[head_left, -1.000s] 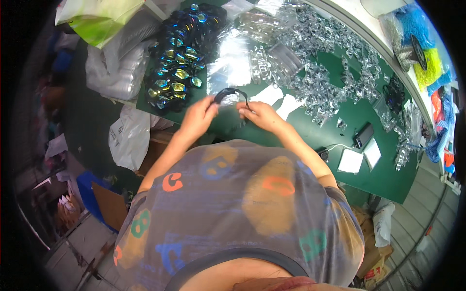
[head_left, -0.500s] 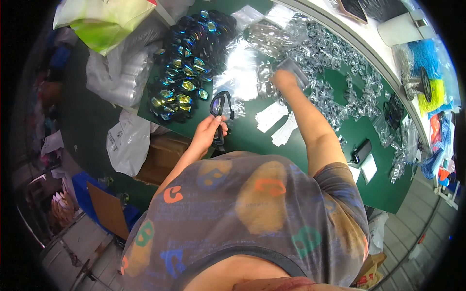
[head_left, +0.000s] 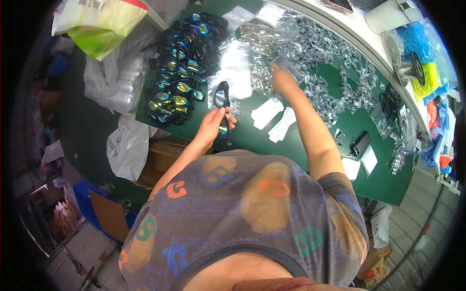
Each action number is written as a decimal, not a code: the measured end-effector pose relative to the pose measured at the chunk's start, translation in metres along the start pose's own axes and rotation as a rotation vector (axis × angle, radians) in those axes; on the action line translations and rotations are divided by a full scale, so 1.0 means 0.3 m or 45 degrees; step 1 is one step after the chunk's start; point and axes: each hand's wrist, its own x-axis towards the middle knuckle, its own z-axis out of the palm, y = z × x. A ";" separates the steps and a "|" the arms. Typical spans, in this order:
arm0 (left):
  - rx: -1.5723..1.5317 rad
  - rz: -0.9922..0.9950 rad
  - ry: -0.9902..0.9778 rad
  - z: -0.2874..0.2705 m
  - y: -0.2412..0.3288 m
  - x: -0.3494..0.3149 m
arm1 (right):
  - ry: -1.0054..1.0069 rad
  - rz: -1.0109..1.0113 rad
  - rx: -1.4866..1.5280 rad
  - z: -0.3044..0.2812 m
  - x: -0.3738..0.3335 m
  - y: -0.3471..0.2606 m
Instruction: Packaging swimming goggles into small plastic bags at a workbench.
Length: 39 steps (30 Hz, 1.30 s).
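My left hand [head_left: 213, 123] is closed around a pair of black swim goggles [head_left: 222, 101] with a shiny lens, held upright above the near part of the green table. My right hand [head_left: 284, 81] reaches out over the table beside a clear plastic box [head_left: 288, 68]. Its fingertips are hidden, so whether it grips anything does not show. Left of it are flat clear plastic bags [head_left: 237, 72]. Many more goggles with mirrored lenses [head_left: 179, 87] lie heaped at the left. Clear plastic pieces [head_left: 315, 46] spread across the far right side.
White paper slips [head_left: 267, 112] lie between my arms. A black device [head_left: 360, 143] sits by white cards [head_left: 369, 161] at the right. A shelf holds a white jug [head_left: 391, 18] and a wire spool [head_left: 416, 68]. An open cardboard box [head_left: 167, 157] stands below the table's left edge.
The goggles have tilted in my left hand, so the lower lens now shows. My right hand has drawn slightly nearer to me beside the clear box. The whole view has shifted a little.
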 end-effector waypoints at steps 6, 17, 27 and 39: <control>0.038 0.117 0.050 0.070 -0.006 0.083 | -0.424 0.275 1.586 -0.274 -0.346 -0.241; 0.369 0.280 -0.080 0.195 -0.079 0.088 | -0.007 -0.015 0.864 -0.224 -0.545 -0.307; 0.752 0.476 -0.131 0.229 -0.049 0.031 | 0.418 -0.198 1.211 -0.121 -0.600 -0.191; 0.391 -0.035 -0.707 0.212 -0.141 0.036 | -0.077 0.100 1.276 -0.067 -0.667 -0.158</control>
